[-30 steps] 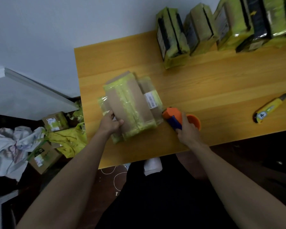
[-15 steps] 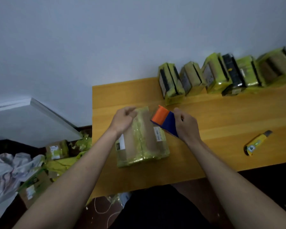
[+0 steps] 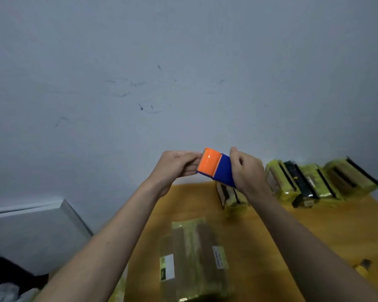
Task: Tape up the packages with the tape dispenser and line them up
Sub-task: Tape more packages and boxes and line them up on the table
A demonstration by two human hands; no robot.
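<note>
At the far left a pale grey slanted panel (image 3: 31, 232) leans below the scuffed grey wall (image 3: 140, 62). The left hand (image 3: 175, 166) is raised in front of the wall, fingers curled, its fingertips pinching the orange end of the orange-and-blue plastic tape dispenser (image 3: 216, 168). Below, near the front of the yellow wooden table (image 3: 314, 236), lies a brown cardboard package wrapped in yellow-green tape (image 3: 194, 260). The right hand (image 3: 247, 173) grips the dispenser's blue body. Far right, a row of upright yellow-taped packages (image 3: 314, 184) stands against the wall. A yellow utility knife (image 3: 362, 265) lies near the right edge.
</note>
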